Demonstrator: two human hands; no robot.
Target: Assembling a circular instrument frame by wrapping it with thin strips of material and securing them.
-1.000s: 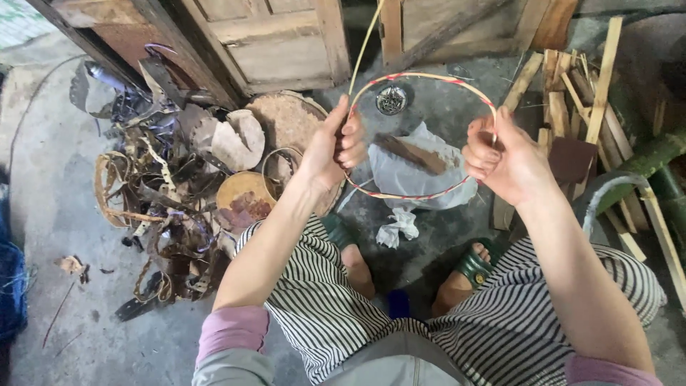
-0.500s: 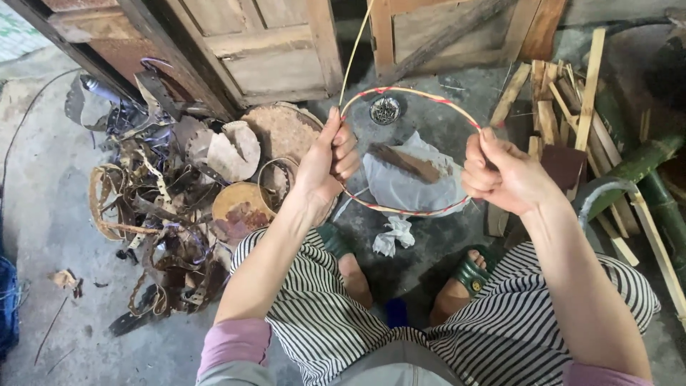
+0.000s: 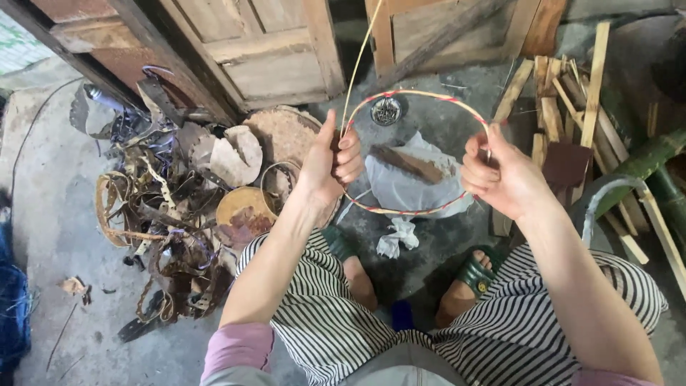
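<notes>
From my remote seat I see both hands holding a thin round hoop of pale cane wound with red and green thread (image 3: 429,95) at the centre of the frame, above the knees. My left hand (image 3: 330,166) grips the hoop's left side, fingers curled closed around the rim with the thumb standing up. My right hand (image 3: 500,175) has its fingers clenched on the right side of the rim, pinching it near the top of the fist. The hoop lies tilted, its far arc toward the top of the frame and its near arc dipping between the two hands, so it spans left to right from fist to fist. A long loose pale cane strand (image 3: 361,57) rises from the left hand's grip toward the top edge; the left hand is plainly the nearer one to it.

Below the hoop, on the grey concrete floor (image 3: 64,214), lies a crumpled grey plastic sheet (image 3: 414,187) with a dark flat piece of wood (image 3: 407,163) on it. A tangled heap of brown bark strips and scraps (image 3: 164,214) fills the left of the frame, and a stack of split pale wooden sticks (image 3: 564,100) sits upper right.
</notes>
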